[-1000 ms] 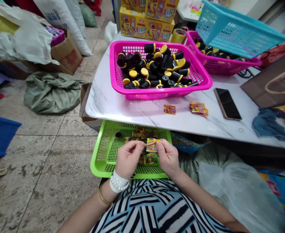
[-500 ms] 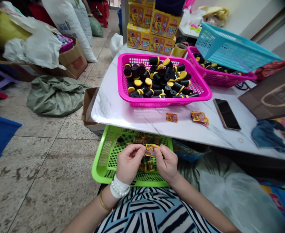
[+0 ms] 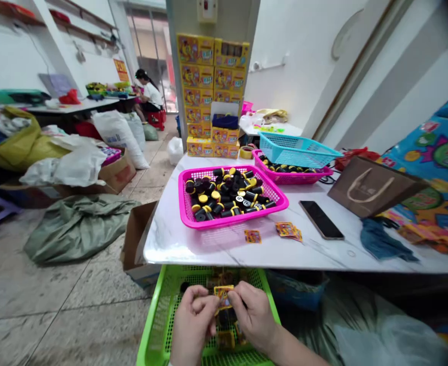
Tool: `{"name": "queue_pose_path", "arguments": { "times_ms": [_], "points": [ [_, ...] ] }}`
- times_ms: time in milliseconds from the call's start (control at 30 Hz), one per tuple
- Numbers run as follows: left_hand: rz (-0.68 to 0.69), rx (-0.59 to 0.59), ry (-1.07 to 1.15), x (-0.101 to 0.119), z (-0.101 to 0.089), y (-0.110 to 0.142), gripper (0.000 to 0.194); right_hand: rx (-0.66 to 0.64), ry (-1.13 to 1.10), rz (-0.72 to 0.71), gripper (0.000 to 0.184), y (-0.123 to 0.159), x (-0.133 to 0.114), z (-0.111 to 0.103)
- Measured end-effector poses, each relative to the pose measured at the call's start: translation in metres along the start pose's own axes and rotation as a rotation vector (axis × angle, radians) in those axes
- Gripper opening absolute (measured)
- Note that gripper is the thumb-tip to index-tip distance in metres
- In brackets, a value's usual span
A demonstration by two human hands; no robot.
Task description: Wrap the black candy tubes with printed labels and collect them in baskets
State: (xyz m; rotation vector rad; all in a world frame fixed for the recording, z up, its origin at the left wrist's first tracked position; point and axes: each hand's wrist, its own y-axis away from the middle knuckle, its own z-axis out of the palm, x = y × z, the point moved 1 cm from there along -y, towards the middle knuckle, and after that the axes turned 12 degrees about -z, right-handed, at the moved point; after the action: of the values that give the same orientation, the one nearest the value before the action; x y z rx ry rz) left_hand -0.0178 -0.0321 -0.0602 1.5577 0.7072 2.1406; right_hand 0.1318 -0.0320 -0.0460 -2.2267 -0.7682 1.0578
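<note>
head view has tilted up; left hand [image 3: 193, 323] and right hand [image 3: 252, 315] pinch a printed packet [image 3: 224, 296].

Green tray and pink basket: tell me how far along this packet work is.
Done: small printed packets lie in the green tray, and more packets sit on the marble table. In hand: the left hand and right hand pinch one orange-and-yellow packet. Left: the pink basket is heaped with black, yellow-capped canisters.

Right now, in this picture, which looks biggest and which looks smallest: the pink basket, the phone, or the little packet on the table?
Largest first: the pink plastic basket, then the phone, then the small orange packet.
</note>
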Motion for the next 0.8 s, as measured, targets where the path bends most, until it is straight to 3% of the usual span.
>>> {"name": "queue_pose_path", "arguments": {
  "times_ms": [167,300,400,500,533,567,667,733,800],
  "points": [
    [0.001,-0.01,0.053,0.002,0.002,0.002,0.055,-0.001,0.063,-0.008,0.031,-0.008,0.0,0.007],
    [0.055,-0.062,0.022,0.025,0.013,0.011,0.046,-0.022,0.034,-0.04,0.033,-0.022,0.0,0.001],
    [0.114,-0.141,-0.054,0.053,0.025,0.012,0.047,-0.078,-0.011,-0.118,0.038,-0.055,0.008,-0.028],
    [0.09,-0.192,-0.139,0.084,0.04,0.003,0.041,-0.101,0.114,-0.109,0.039,-0.11,0.033,-0.076],
    [0.069,-0.219,-0.154,0.094,0.046,-0.002,0.038,-0.146,0.189,-0.049,0.034,-0.131,0.046,-0.092],
    [0.05,-0.261,-0.163,0.103,0.053,-0.009,0.035,-0.271,0.241,0.009,0.028,-0.152,0.06,-0.105],
    [0.084,-0.38,-0.171,0.13,0.073,-0.032,0.033,-0.836,0.333,0.251,0.021,-0.202,0.108,-0.128],
    [0.124,-0.393,-0.156,0.144,0.083,-0.047,0.033,-1.012,0.28,0.301,0.021,-0.224,0.134,-0.129],
    [0.154,-0.368,-0.142,0.152,0.087,-0.057,0.034,-1.077,0.232,0.305,0.024,-0.236,0.151,-0.123]
  ]
}}
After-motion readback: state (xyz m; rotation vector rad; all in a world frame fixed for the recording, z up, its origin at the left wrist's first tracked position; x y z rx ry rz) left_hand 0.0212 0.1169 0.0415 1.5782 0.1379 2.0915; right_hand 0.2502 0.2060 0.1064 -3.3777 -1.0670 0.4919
